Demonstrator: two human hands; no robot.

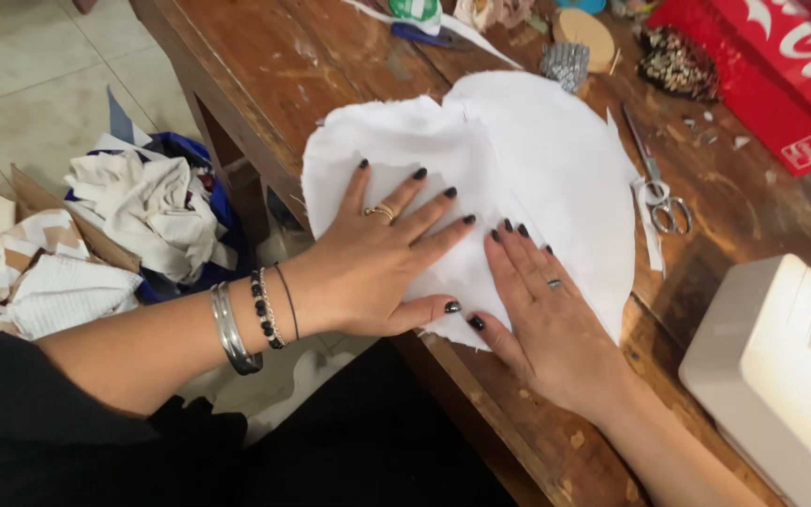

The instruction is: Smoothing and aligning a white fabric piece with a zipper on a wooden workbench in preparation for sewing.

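A white piece of fabric [537, 160], cut in a rounded shape, lies flat on the wooden table [265, 66] near its front edge. My left hand [382, 258] presses flat on the fabric's near left part, fingers spread, with a gold ring and dark nails. My right hand [546, 314] lies flat beside it on the fabric's near edge, fingers together and pointing away, with a silver ring. The two thumbs nearly touch. Neither hand grips anything.
Scissors [659, 192] lie just right of the fabric. A white sewing machine [781, 366] stands at the right. A red box [781, 75], thread and small clutter sit at the far side. A pile of cloth scraps [133, 225] lies on the floor at left.
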